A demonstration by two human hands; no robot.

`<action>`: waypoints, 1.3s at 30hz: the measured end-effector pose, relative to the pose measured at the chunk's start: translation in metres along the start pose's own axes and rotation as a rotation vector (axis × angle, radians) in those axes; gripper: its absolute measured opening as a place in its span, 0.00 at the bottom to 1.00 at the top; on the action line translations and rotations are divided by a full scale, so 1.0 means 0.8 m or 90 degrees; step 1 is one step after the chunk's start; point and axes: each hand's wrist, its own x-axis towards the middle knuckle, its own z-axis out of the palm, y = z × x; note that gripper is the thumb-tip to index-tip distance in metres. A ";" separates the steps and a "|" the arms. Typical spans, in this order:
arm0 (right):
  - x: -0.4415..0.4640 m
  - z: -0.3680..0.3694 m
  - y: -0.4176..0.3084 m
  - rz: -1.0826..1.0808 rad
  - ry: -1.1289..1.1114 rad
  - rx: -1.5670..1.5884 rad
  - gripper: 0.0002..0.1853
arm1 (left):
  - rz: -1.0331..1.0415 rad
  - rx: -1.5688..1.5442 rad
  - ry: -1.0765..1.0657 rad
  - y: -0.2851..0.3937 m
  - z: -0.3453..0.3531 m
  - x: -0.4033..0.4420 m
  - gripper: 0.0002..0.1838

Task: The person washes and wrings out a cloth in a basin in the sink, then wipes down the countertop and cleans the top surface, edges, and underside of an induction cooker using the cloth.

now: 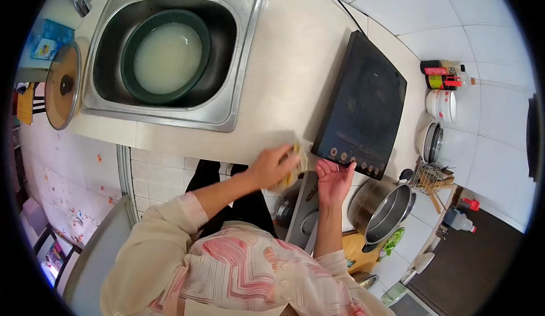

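Note:
My left hand (pixel 276 167) is closed on a yellow and pale cloth (pixel 296 165), smeared by motion, just beyond the counter's front edge. Beside it is a black induction cooktop (pixel 363 103) with a row of round touch buttons along its near side. It looks tilted, one long side throwing a shadow on the counter. My right hand (pixel 334 182) holds its near edge by the buttons, palm turned up, fingers partly under the rim and thumb at the front. A small gap separates the cloth from the cooktop's corner.
A steel sink (pixel 227 120) at the upper left holds a dark green basin (pixel 128 69) of cloudy water. A glass lid (pixel 59 89) leans beside it. Near my right arm stands a steel pot (pixel 369 205). Bottles (pixel 440 82) and bowls (pixel 440 106) line the tiled wall.

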 end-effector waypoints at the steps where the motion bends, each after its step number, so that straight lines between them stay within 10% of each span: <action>1: -0.004 0.000 -0.007 -0.003 -0.002 -0.007 0.31 | 0.056 -0.009 0.039 0.001 0.003 0.020 0.22; 8: -0.027 0.011 -0.038 0.020 0.025 -0.066 0.33 | -0.172 -0.235 -0.246 0.045 0.010 0.148 0.48; 12: -0.025 -0.002 -0.034 0.068 0.038 -0.059 0.34 | 0.089 -0.264 -0.091 -0.009 0.061 0.170 0.38; 19: -0.047 -0.011 -0.074 0.218 0.070 -0.256 0.28 | -0.100 -0.293 -0.145 0.011 0.046 0.145 0.42; 27: 0.067 -0.053 -0.192 -0.469 0.282 -0.913 0.28 | -0.021 -0.042 -0.055 0.078 0.026 0.120 0.46; 32: 0.158 -0.083 -0.212 0.115 0.175 -0.516 0.45 | 0.055 0.073 -0.086 0.161 0.051 0.105 0.44; 39: 0.160 -0.119 -0.218 0.082 0.083 -0.502 0.37 | 0.150 0.062 -0.145 0.201 0.118 0.105 0.48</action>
